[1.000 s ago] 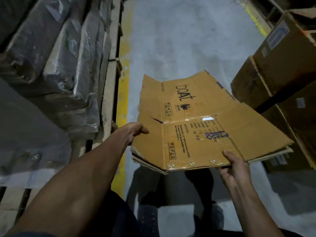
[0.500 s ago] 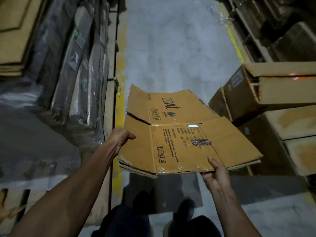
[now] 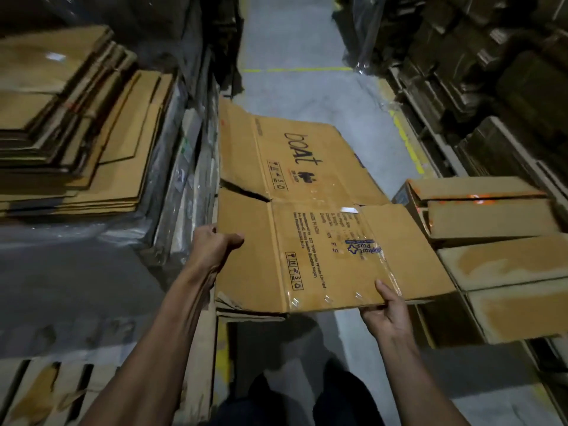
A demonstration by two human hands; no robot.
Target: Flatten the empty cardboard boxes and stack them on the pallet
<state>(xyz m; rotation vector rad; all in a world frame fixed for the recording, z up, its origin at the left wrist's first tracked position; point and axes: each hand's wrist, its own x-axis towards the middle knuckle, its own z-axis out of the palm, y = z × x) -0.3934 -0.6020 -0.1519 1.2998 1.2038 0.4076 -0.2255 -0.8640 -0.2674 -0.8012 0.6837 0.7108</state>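
— Grip status? Left hand [image 3: 213, 247] curled over the left edge of the flattened box [image 3: 307, 216]; right hand [image 3: 388, 312] pinching its near edge, thumb on top. Box held flat above the aisle floor [image 3: 295, 81].

— Surroundings? Stack of flattened cardboard [image 3: 83, 142] on plastic wrap at left, pallet boards [image 3: 46, 392] below; unflattened boxes [image 3: 491, 241] just beside the right corner. Aisle ahead open between yellow lines.

Dim warehouse light falls from above onto the flattened brown cardboard box printed "boat" [image 3: 310, 210], its clear tape glinting. Shelves right of it sink into murky shadow. Left of it, the tan stack of flattened cardboard [image 3: 76, 133] smears with blur; edges bow outward.
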